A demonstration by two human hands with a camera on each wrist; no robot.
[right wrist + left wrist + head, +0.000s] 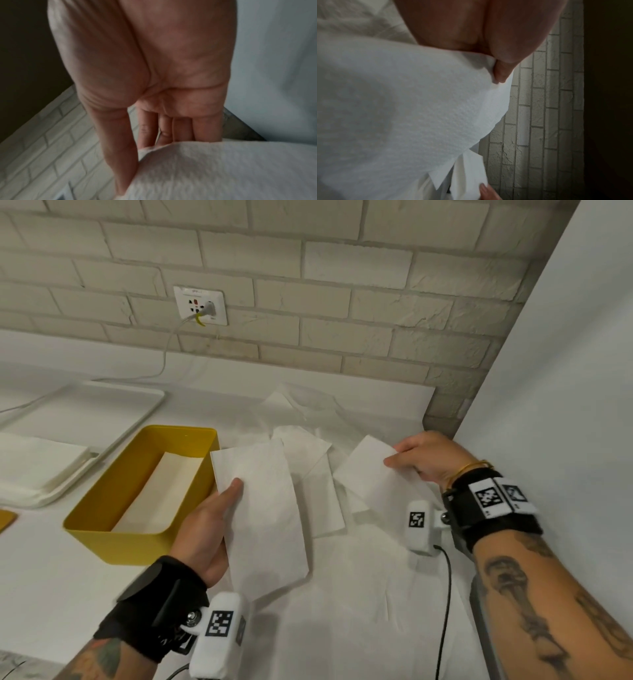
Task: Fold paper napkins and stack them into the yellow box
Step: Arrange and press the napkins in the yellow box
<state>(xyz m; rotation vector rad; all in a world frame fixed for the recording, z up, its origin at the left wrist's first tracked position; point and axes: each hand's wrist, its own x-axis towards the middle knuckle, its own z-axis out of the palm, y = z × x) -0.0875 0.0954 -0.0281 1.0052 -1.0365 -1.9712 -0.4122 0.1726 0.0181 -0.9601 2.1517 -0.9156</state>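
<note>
We had a folded napkin (263, 515) pinched in our left hand (205, 529), thumb on top and fingers underneath, held just beside the right wall of the yellow box (102, 501). Our right hand (428, 460) pinched the edge of a second napkin (370, 474), lifted off the loose pile of napkins (308, 460) lying between the box and the corner. A pale folded layer already sat in the bottom of the box.

The risk, as we judged it: this paper was thin and limp, and a one-sided pinch could let the fold fall open on the way over the rim. The napkin looked about as long as the box, so a skewed drop might leave a corner riding up the wall. And with the right hand busy lifting its own sheet, a tug could drag the neighbouring napkins along.

The worktop (359, 594) was white and covered in creased paper. A white tray (34, 498) lay left of the box. Behind ran a pale brick wall (342, 268) with a socket (200, 306) and a plugged-in cable; a plain white wall closed off the right.
</note>
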